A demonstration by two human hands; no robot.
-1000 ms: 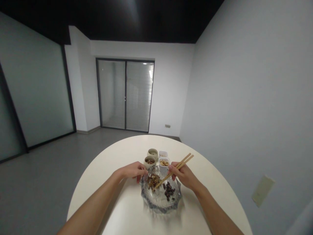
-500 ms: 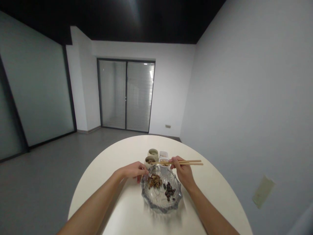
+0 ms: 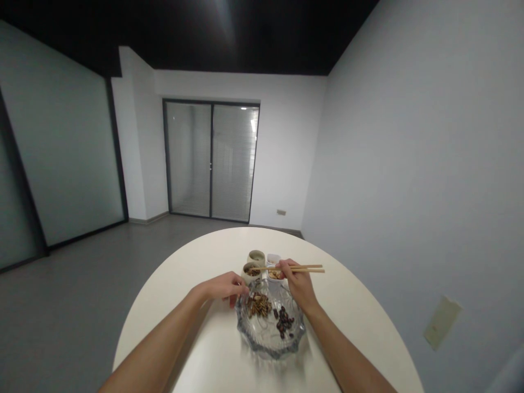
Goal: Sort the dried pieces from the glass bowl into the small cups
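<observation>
A clear glass bowl (image 3: pixel 270 349) with a scalloped rim holds a heap of brown, slender pieces (image 3: pixel 259 305) on its left and dark, bean-like pieces (image 3: pixel 283 322) on its right. The fingers of my left hand (image 3: pixel 227 286) are curled at the bowl's left rim, gripping it. My right hand (image 3: pixel 298 284) holds a pair of wooden chopsticks (image 3: pixel 307 268) pointing left. Their tips are at the mouth of a near greenish cup (image 3: pixel 247 275) that has small brown pieces in it. Whether the tips pinch anything is too small to tell.
Behind the near cup stands another greenish cup (image 3: pixel 256 256). Beside them are two white containers, the near one (image 3: pixel 275 277) with pale pieces, the far one (image 3: pixel 273 258) partly behind my right hand. All stand on a round white table (image 3: pixel 196 256). A wall (image 3: pixel 388 164) rises on the right.
My right hand and the chopsticks have moved left, bringing the tips over the near greenish cup. My left hand stays at the bowl's rim.
</observation>
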